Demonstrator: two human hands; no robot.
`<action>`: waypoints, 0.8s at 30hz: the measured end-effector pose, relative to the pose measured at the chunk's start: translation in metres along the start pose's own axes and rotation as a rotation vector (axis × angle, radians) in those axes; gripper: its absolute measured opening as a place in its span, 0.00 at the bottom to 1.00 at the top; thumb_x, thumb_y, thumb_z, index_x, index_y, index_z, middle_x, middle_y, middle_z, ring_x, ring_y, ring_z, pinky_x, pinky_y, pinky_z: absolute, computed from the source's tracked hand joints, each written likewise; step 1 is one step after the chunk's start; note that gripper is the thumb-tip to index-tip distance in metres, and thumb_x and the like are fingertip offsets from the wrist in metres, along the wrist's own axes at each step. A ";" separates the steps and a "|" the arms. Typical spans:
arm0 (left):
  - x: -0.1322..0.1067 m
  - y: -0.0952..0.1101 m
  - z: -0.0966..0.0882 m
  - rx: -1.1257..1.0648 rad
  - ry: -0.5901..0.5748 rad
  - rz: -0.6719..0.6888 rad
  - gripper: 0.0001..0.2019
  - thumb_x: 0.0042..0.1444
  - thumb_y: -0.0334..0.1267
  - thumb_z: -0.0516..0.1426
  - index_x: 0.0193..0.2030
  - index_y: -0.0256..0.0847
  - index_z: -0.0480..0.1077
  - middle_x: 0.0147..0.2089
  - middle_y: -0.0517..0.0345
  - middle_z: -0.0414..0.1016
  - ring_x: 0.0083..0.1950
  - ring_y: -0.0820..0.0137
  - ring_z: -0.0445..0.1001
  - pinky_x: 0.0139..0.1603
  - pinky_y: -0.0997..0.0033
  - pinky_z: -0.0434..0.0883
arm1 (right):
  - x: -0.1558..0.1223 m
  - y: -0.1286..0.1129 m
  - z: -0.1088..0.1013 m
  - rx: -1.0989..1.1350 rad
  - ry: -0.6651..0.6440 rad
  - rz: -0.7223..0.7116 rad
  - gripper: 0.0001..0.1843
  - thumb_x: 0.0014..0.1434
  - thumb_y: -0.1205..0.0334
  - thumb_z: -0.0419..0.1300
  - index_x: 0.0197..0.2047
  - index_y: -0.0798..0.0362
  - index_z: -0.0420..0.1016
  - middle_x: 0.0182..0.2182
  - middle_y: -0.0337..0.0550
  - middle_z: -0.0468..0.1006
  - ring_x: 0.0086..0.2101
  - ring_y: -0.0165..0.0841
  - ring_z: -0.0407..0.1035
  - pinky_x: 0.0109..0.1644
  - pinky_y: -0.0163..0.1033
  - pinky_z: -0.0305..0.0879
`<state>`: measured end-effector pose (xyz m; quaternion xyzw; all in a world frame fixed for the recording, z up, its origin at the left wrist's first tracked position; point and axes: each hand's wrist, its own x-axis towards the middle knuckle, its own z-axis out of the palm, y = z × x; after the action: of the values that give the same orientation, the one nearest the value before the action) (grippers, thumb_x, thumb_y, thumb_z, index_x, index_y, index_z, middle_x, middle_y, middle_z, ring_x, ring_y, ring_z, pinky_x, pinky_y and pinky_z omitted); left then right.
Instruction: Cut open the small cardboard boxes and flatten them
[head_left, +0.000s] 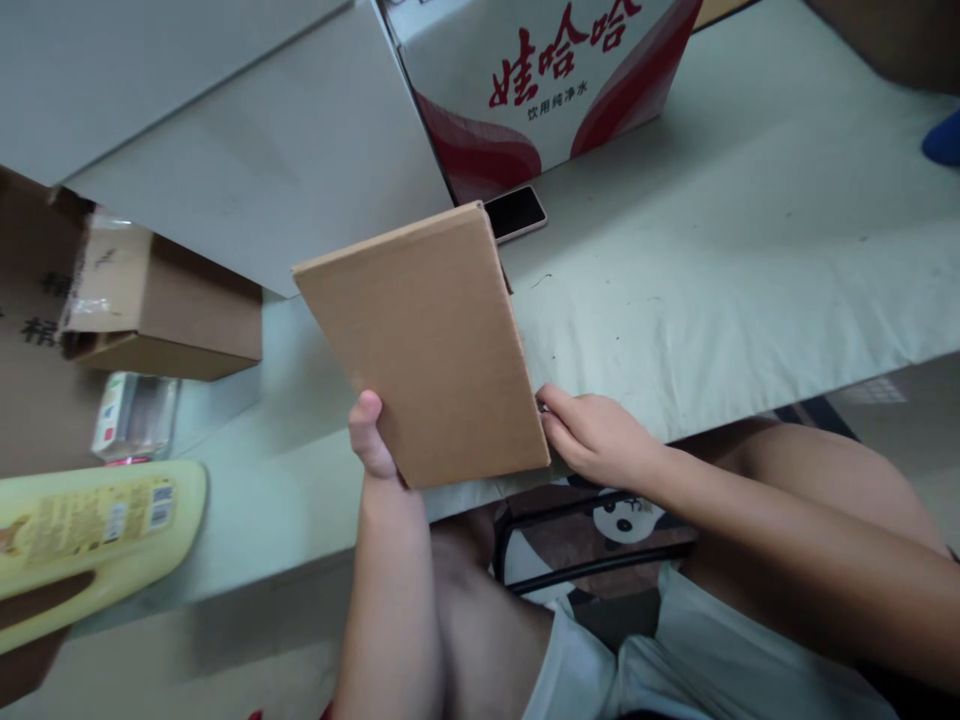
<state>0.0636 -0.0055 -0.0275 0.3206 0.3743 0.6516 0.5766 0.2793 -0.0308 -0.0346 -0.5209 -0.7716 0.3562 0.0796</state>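
A flat brown cardboard piece (424,335) is held tilted above the near edge of the pale table (750,250). My left hand (375,445) grips its lower left corner, thumb on the front face, fingers hidden behind. My right hand (592,435) pinches the lower right corner with curled fingers. Behind the cardboard's top right corner a dark phone (516,213) lies flat on the table.
A white and red printed carton (547,80) stands at the back. At left lie an open brown box (157,310), a small clear packet (135,415) and a yellow bottle (90,530). Grey flat sheets (262,170) lean at back left. My bare legs are below.
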 end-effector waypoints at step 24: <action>-0.004 0.005 0.002 0.082 0.013 -0.043 0.23 0.56 0.52 0.56 0.57 0.51 0.72 0.47 0.57 0.80 0.48 0.62 0.78 0.56 0.59 0.73 | -0.002 0.000 -0.001 0.042 -0.047 0.009 0.12 0.65 0.58 0.39 0.40 0.51 0.61 0.24 0.43 0.71 0.24 0.36 0.63 0.30 0.39 0.48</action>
<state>0.0637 -0.0092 -0.0221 0.3318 0.4112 0.6253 0.5743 0.2812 -0.0321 -0.0331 -0.5142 -0.7632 0.3849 0.0710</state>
